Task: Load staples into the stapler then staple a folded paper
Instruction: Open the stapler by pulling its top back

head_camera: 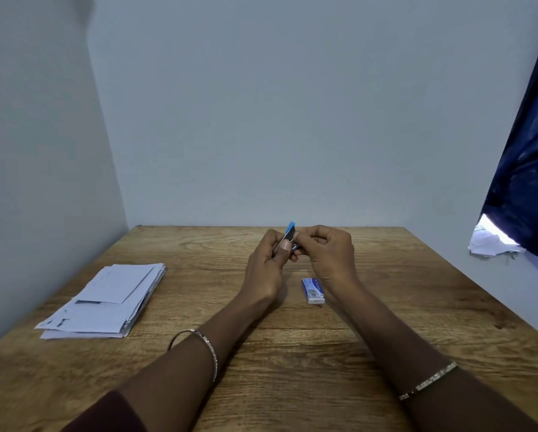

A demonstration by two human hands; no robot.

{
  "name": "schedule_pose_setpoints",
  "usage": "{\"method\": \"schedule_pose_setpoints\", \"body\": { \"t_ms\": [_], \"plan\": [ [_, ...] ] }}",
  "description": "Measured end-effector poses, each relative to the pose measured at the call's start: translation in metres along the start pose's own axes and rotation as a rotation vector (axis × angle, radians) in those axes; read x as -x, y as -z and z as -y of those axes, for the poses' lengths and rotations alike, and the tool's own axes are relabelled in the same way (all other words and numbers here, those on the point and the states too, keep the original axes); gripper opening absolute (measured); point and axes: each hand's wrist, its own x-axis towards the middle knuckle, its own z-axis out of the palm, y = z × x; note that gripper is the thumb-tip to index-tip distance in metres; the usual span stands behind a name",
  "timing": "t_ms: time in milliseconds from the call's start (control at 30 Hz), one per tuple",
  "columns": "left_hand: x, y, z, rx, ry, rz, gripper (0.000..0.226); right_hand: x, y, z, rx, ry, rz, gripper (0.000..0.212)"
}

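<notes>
A small blue and metal stapler (289, 233) is held up above the far middle of the wooden table (292, 338). My left hand (266, 266) grips its lower body, thumb on the metal part. My right hand (330, 251) pinches at the stapler's near end with fingertips; whether a staple strip is between them is hidden. A small blue-and-white staple box (312, 290) lies on the table just below my right wrist. A stack of folded white papers (105, 302) lies on the table at the left.
Grey walls close the table at the back and left. A dark blue curtain (529, 169) hangs at the right, with crumpled white paper (492, 241) below it. The table's right edge runs diagonally.
</notes>
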Motion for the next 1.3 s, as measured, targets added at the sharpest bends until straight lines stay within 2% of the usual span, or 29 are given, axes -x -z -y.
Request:
{"method": "schedule_pose_setpoints", "body": {
  "t_ms": [167,333,467,600,767,867,933,1100,1200,1300],
  "plan": [
    [-0.002,-0.006,-0.011,0.201,0.15,-0.117,0.024,0.004,-0.009,0.001,-0.016,-0.011,-0.092,0.006],
    [-0.006,0.001,-0.011,0.242,0.217,-0.128,0.025,0.004,-0.014,-0.002,-0.197,-0.09,-0.029,0.002],
    [-0.014,0.009,-0.012,0.381,0.273,-0.187,0.02,-0.001,-0.011,-0.006,-0.274,-0.124,0.02,0.011],
    [-0.018,0.016,-0.011,0.547,0.304,-0.175,0.013,-0.011,-0.003,-0.011,-0.318,-0.22,-0.038,0.018],
    [-0.018,0.029,-0.013,0.84,0.514,-0.056,0.037,-0.019,0.013,-0.011,-0.294,-0.296,-0.108,0.019],
    [-0.019,0.041,-0.013,0.901,0.609,0.066,0.068,-0.022,0.02,-0.007,-0.328,-0.293,-0.123,0.026],
    [-0.019,0.046,-0.013,0.916,0.659,0.163,0.08,-0.023,0.024,-0.006,-0.374,-0.274,-0.12,0.027],
    [-0.021,0.05,-0.013,0.936,0.769,0.371,0.081,-0.025,0.029,-0.005,-0.502,-0.269,-0.053,0.023],
    [-0.02,0.05,-0.012,0.841,0.765,0.491,0.071,-0.024,0.027,-0.003,-0.552,-0.278,0.032,0.022],
    [-0.019,0.043,-0.012,0.693,0.731,0.532,0.056,-0.021,0.022,-0.003,-0.533,-0.268,0.137,0.027]
  ]
}}
